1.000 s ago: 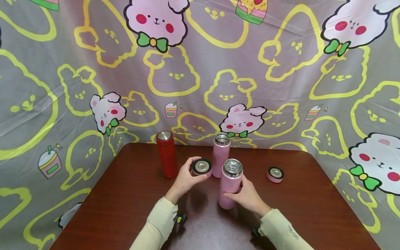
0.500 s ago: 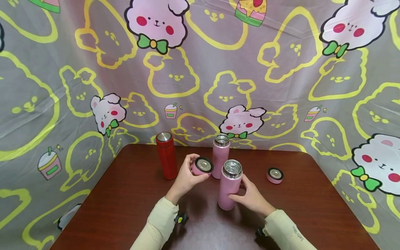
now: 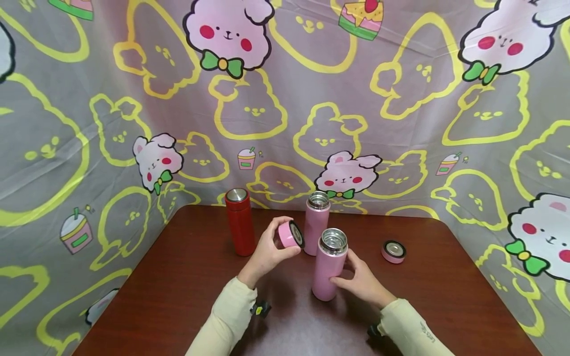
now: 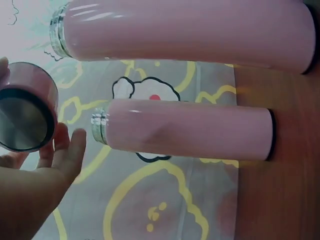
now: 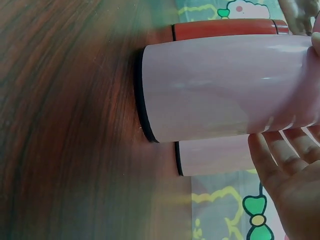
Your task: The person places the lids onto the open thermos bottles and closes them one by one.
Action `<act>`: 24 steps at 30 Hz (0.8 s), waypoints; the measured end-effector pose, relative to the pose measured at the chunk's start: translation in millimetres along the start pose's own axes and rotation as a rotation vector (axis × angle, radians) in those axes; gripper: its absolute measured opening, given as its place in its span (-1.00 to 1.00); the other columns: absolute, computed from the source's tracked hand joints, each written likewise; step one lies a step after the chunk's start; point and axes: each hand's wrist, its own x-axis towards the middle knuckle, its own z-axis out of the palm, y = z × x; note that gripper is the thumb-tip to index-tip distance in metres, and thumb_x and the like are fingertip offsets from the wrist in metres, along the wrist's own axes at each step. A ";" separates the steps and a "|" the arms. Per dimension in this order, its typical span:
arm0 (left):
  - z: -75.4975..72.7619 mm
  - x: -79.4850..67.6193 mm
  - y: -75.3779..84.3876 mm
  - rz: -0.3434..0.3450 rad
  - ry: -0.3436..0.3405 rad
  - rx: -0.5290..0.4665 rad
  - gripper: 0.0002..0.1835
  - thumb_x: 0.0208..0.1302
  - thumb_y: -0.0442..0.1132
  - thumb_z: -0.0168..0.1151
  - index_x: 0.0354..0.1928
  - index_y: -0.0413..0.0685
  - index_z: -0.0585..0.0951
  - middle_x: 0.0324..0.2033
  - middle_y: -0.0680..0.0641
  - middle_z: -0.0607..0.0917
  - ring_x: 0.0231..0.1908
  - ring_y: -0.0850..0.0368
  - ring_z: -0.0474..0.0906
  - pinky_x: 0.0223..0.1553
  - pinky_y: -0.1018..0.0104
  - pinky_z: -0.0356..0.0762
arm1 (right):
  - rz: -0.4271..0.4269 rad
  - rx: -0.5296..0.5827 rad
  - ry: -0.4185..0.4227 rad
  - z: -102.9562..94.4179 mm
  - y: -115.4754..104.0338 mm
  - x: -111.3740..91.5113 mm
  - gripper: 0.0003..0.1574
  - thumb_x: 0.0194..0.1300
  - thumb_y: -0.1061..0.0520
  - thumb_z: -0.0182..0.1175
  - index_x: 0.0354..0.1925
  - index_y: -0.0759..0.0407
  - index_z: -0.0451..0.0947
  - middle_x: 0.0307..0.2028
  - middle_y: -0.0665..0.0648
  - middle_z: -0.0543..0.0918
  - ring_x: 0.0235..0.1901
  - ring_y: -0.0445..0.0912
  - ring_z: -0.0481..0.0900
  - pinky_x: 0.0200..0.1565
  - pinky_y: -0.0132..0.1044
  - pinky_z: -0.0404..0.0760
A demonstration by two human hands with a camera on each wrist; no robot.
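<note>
The pink cap (image 3: 287,236) sits in the fingers of the left hand (image 3: 263,254), pinched between thumb and fingers and raised clear of the tabletop (image 3: 178,291). It is tipped on edge, its black-rimmed underside turned to the right, away from the palm. The relation that matters is between this cap and the front pink bottle (image 3: 326,274): the bottle's open mouth lies to the right of the left fingers and apart from them, facing up, while the cap's axis runs sideways, across the bottle's upright long axis. The right hand (image 3: 361,281) is the nearer one to that bottle; its fingers wrap the body from the right side, below the metal neck. The cap is squat and round, smooth pink outside, with a metal disc inside its dark rim. The bottle is a slim cylinder with a soft sheen, a shiny bare metal neck and a black base ring. Beyond the left fingers stands the rear pink bottle (image 3: 315,226), also open; to their left is the red bottle (image 3: 240,228), topped with brushed-looking metal. Past the right fingers, the other cap (image 3: 394,252) lies underside up on the reddish-brown, wood-grained tabletop. Behind everything hangs creased grey cloth (image 3: 396,133) printed with yellow outlines and rabbits.
</note>
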 end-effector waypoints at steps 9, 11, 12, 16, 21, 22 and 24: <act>6.9 7.2 16.3 0.016 -0.043 0.049 -0.26 -0.01 -0.50 0.35 0.24 -0.36 0.25 -0.02 -0.22 0.45 -0.04 0.00 0.40 -0.03 0.25 0.47 | -0.012 0.013 -0.014 -0.9 1.1 -0.4 -0.13 0.06 0.21 0.40 0.27 0.28 0.21 0.09 0.24 0.50 0.00 0.06 0.53 0.02 0.01 0.49; 8.2 8.7 20.3 0.019 -0.048 0.079 -0.26 -0.02 -0.47 0.36 0.23 -0.36 0.24 -0.02 -0.22 0.47 -0.02 -0.02 0.40 0.01 0.19 0.44 | -0.015 0.008 -0.015 -1.1 2.2 -0.4 -0.14 0.06 0.21 0.40 0.26 0.28 0.22 0.08 0.24 0.51 -0.01 0.05 0.53 0.02 0.01 0.49; 8.7 9.3 22.1 0.022 -0.053 0.097 -0.26 -0.02 -0.46 0.37 0.22 -0.36 0.25 -0.03 -0.22 0.48 -0.02 -0.03 0.41 0.00 0.17 0.44 | -0.016 0.007 -0.014 -1.3 3.0 -0.2 -0.14 0.06 0.21 0.40 0.26 0.28 0.22 0.08 0.24 0.51 -0.01 0.04 0.53 0.01 0.00 0.49; 11.6 11.7 28.4 0.065 -0.068 0.163 -0.29 -0.04 -0.42 0.41 0.20 -0.33 0.33 -0.05 -0.20 0.53 -0.07 -0.03 0.44 -0.06 0.16 0.44 | -0.018 0.010 -0.022 -1.8 6.0 0.2 -0.14 0.06 0.22 0.40 0.26 0.27 0.22 0.06 0.24 0.53 -0.03 0.01 0.54 0.00 -0.01 0.50; 18.3 15.0 32.9 0.138 -0.083 0.213 -0.30 -0.05 -0.40 0.44 0.19 -0.33 0.40 -0.04 -0.19 0.51 -0.04 0.01 0.44 -0.02 0.19 0.45 | -0.023 0.016 -0.033 -2.3 7.4 0.1 -0.15 0.09 0.22 0.38 0.28 0.26 0.21 0.07 0.23 0.52 -0.02 -0.04 0.54 0.01 -0.05 0.51; 19.9 15.6 33.8 0.147 -0.089 0.219 -0.30 -0.05 -0.40 0.44 0.20 -0.32 0.40 -0.05 -0.19 0.50 -0.04 0.02 0.43 -0.02 0.20 0.45 | -0.024 0.013 -0.033 -2.3 7.7 -0.1 -0.15 0.09 0.22 0.38 0.28 0.27 0.21 0.07 0.23 0.52 -0.02 -0.05 0.54 0.01 -0.06 0.51; 22.7 16.7 35.7 0.159 -0.104 0.231 -0.31 -0.03 -0.38 0.44 0.20 -0.30 0.41 -0.05 -0.18 0.50 -0.04 0.02 0.44 -0.01 0.22 0.47 | -0.021 0.007 -0.035 -2.0 7.8 -0.7 -0.16 0.11 0.22 0.37 0.28 0.27 0.21 0.06 0.24 0.52 -0.02 -0.07 0.54 0.01 -0.08 0.51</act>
